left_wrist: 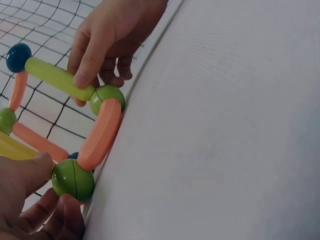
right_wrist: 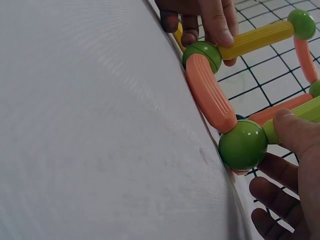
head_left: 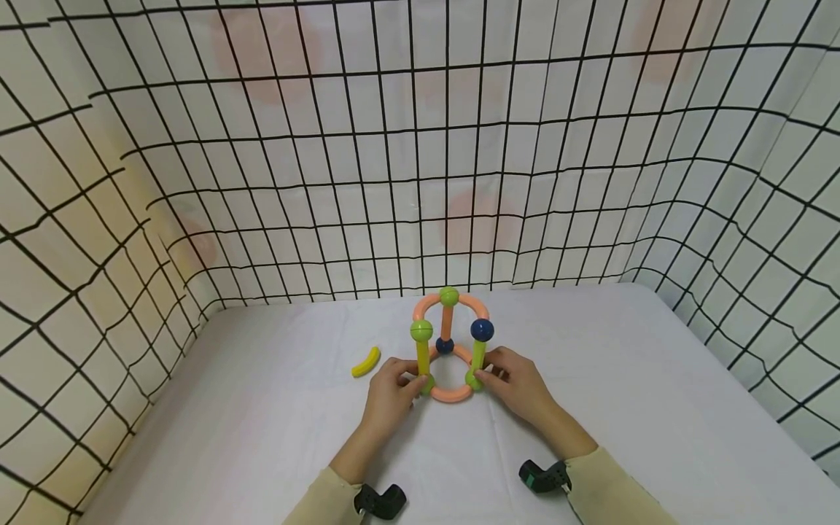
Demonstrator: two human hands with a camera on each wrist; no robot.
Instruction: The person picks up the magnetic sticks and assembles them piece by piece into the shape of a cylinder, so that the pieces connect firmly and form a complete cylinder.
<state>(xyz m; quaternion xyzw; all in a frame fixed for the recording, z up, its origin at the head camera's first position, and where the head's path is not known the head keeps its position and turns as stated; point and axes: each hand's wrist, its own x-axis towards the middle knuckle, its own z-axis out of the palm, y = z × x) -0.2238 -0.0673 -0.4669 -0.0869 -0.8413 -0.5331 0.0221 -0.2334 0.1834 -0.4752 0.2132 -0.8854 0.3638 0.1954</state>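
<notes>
A toy frame of balls and rods stands upright on the white surface, with a green ball (head_left: 449, 296) at its top. My left hand (head_left: 387, 399) pinches the foot of the upright yellow rod (head_left: 423, 357), its fingers also touching the lower green ball (left_wrist: 73, 179). Opposite it, my right hand (head_left: 523, 385) grips the lime rod (left_wrist: 55, 77) just above another green ball (right_wrist: 244, 144). A curved orange rod (right_wrist: 210, 92) joins these two lower balls. One dark blue ball (head_left: 482, 329) caps the lime rod; a second blue ball (head_left: 445, 345) sits low at the back.
A loose curved yellow rod (head_left: 366, 362) lies on the white-covered table (head_left: 262, 423), left of the frame. Black wire mesh (head_left: 394, 153) rises at the back and both sides. Black wrist devices (head_left: 383, 502) sit at the sleeve cuffs.
</notes>
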